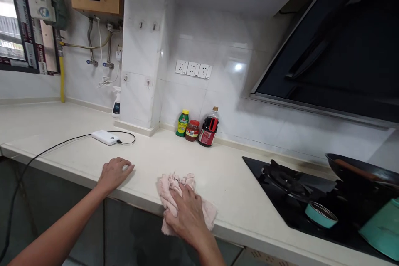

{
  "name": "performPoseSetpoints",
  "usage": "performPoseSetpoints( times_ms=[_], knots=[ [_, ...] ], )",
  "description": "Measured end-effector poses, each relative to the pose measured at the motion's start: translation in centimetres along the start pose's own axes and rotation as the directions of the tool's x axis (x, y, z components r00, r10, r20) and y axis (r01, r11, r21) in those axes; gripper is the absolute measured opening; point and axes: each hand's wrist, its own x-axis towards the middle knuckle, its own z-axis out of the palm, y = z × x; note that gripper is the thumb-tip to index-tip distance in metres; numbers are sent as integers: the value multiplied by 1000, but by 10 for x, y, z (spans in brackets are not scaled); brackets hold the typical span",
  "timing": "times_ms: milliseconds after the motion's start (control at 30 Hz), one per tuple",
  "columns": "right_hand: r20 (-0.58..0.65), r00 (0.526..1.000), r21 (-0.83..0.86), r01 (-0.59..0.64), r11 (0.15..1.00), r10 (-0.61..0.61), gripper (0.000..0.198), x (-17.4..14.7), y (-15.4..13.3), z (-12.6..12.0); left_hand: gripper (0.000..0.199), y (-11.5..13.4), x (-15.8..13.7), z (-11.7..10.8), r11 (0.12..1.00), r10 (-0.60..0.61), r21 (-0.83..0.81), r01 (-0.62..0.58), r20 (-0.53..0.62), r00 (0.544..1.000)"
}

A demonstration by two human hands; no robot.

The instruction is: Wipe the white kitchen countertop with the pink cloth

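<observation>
A pale pink cloth (166,199) lies bunched on the white countertop (146,153), its lower part hanging over the front edge. My right hand (188,214) presses down on it, fingers curled into the fabric. To the left, my left hand (114,174) is at the counter near the front edge, holding nothing, its fingers loosely bent and the thumb apart from them. Behind that hand is a white power bank (105,137) with a black cable plugged into it.
Against the wall stand a green bottle (182,124), a red-lidded jar (192,131) and a dark sauce bottle (208,129). A black gas stove (280,191) on the right bears a wok (336,166) and a teal-sided round container (321,215). A spray bottle (116,103) is beside the pillar.
</observation>
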Motion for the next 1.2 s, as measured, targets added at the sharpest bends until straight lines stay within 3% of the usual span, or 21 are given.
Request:
performPoseSetpoints(
  times_ms=[167, 300, 433, 600, 733, 833, 933, 1067, 1200],
  knots=[
    [-89, 994, -69, 52, 996, -59, 63, -17, 3, 16, 43, 0, 0, -3, 1000, -4, -3, 4, 18, 1000],
    [-171, 979, -161, 82, 984, -109, 79, -34, 35, 28, 43, 1, 0, -7, 1000, -3, -6, 3, 32, 999],
    [-267, 948, -338, 74, 938, -171, 85, -72, 113, 23, 43, 1, 1, -9, 1000, 8, -3, -8, 39, 999],
    [-410, 896, -543, -91, 835, -170, 78, -148, 237, -10, 45, -2, 2, -4, 1000, 21, 4, -21, 59, 998],
    [-430, 898, -525, -165, 835, -93, 76, -187, 292, -38, 46, -4, 3, -2, 999, 39, 16, -40, 69, 997],
    [-432, 896, -513, -150, 845, -103, 72, -190, 295, -47, 47, -2, 2, -4, 999, 44, 25, -46, 90, 995],
    [-443, 889, -543, -166, 823, -113, 65, -183, 280, -43, 47, 2, 2, -5, 998, 56, 33, -59, 106, 993],
    [-430, 892, -584, -160, 796, -137, 62, -167, 250, -31, 49, 3, 3, -3, 996, 75, 47, -80, 92, 993],
    [-367, 917, -549, -78, 832, -156, 62, -134, 201, -16, 49, 1, 4, 0, 995, 80, 45, -84, 86, 993]
  ],
)
